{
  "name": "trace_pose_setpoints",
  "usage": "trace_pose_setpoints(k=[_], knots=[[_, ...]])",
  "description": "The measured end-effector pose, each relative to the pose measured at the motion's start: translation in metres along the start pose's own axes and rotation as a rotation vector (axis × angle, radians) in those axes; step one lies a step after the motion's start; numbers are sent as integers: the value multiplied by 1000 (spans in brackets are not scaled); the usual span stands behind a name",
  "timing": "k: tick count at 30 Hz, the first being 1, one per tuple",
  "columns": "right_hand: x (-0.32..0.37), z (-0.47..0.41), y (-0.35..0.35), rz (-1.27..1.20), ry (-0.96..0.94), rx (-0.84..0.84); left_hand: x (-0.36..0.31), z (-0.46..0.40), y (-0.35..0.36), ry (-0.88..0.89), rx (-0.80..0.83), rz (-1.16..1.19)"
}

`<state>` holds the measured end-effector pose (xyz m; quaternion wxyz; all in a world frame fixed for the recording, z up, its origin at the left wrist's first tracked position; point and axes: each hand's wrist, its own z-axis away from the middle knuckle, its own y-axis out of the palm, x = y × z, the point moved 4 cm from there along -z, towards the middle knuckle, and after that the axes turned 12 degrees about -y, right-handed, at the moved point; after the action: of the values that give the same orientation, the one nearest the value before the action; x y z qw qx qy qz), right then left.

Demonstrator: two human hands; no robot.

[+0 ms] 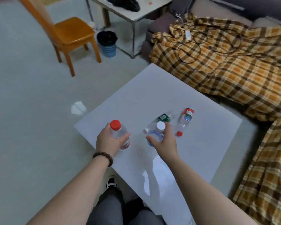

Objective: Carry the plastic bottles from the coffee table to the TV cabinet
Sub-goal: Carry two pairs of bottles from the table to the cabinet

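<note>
White tabletop [152,95] carries four plastic bottles, none moved to the TV cabinet, which I can't see. My left hand [107,142] grips the red-capped bottle [118,133]; my right hand [165,142] wraps the white-capped bottle [156,133]. Two lie flat: green-labelled bottle [164,118] and red-labelled bottle [185,120].

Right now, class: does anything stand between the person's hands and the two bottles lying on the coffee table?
Nothing visible blocks them, but both hands are occupied: the left hand grips the red-capped bottle, the right hand the white-capped bottle.
</note>
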<state>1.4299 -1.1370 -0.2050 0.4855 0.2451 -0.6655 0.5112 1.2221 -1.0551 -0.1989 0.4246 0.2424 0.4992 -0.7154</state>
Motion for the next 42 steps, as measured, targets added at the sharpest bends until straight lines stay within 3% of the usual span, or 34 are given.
trace_pose_setpoints(k=[14,22,32,42], knots=[[137,11,239,-41,-340,653,141,50,-210,-323,-637,264],[211,71,381,2,-473,956,237,87,-319,-508,-866,419],[321,171,543,-43,-660,1213,330,135,-451,-672,-1124,575],[374,281,661,-26,-841,1511,402,196,-517,-871,-1390,664]])
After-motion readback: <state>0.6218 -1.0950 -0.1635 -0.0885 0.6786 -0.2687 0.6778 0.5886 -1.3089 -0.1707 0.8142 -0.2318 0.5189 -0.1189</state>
